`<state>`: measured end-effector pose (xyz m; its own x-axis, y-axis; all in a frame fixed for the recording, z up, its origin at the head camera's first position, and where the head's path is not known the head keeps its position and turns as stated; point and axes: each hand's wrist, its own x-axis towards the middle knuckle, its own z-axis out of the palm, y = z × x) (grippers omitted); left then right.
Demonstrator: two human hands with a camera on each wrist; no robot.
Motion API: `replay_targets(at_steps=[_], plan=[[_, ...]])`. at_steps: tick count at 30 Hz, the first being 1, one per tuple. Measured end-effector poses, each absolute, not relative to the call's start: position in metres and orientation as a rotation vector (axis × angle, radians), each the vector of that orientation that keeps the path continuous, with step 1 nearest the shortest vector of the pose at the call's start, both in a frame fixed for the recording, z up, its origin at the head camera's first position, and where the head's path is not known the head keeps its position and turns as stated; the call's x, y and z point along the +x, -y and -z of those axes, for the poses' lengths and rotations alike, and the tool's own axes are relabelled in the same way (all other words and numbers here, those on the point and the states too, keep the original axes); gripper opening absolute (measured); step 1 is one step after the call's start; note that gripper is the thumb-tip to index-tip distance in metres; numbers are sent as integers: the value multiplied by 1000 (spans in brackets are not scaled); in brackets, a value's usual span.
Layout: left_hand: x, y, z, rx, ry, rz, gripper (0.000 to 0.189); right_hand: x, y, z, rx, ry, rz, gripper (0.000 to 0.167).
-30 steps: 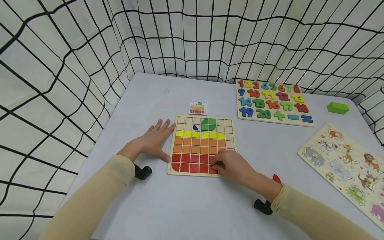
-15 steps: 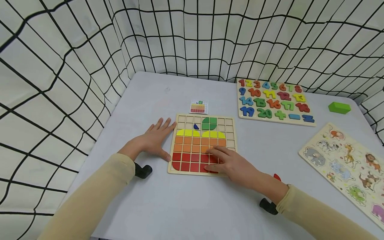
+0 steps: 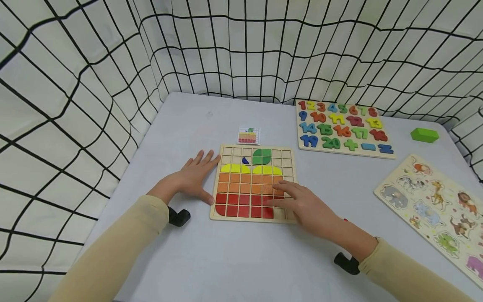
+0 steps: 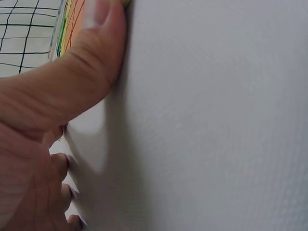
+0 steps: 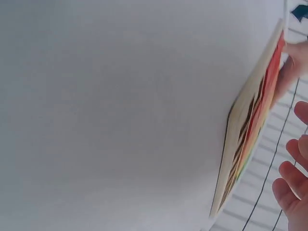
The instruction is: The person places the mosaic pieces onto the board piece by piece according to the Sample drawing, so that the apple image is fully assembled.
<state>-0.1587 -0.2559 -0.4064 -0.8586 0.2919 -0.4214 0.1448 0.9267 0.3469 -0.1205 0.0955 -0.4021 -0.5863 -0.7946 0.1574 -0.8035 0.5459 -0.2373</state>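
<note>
A wooden grid board (image 3: 293,167) lies flat, filled with red, orange and yellow rows, a green leaf shape (image 3: 262,157) and a small dark blue piece (image 3: 245,160). My left hand (image 3: 194,176) lies spread on the table, thumb and forefinger at the board's left edge; its thumb (image 4: 82,62) shows large in the left wrist view. Over the lower right of the board my right hand (image 3: 305,205) reaches with loosely extended fingers (image 5: 293,178), nothing held between them. Bare cells show under it at the bottom right corner. A red piece (image 3: 346,220) peeks out behind the right wrist.
Just beyond the board lies a small picture card (image 3: 249,136) with the same pattern. A number puzzle (image 3: 345,151) sits at the back right, a green block (image 3: 424,135) beside it. An animal puzzle (image 3: 419,193) lies at the right. Black netting (image 3: 247,52) surrounds the table.
My right hand has let go of a red piece in the bottom row, and its fingers have straightened. It has drawn back to the right, uncovering that piece. The left hand has stayed put.
</note>
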Motion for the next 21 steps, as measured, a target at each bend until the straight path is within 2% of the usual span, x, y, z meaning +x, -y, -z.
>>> replay_targets(at_steps=[5,14,21], plan=[[-158,258,409,333,-2606,-434,133,-116,-141,399,1181,2825,-512,47],[-160,257,406,325,-2608,-411,134,-108,-220,407,738,3098,-495,17],[-160,253,405,320,-2608,-414,134,-101,-231,414,670,3216,-512,26]])
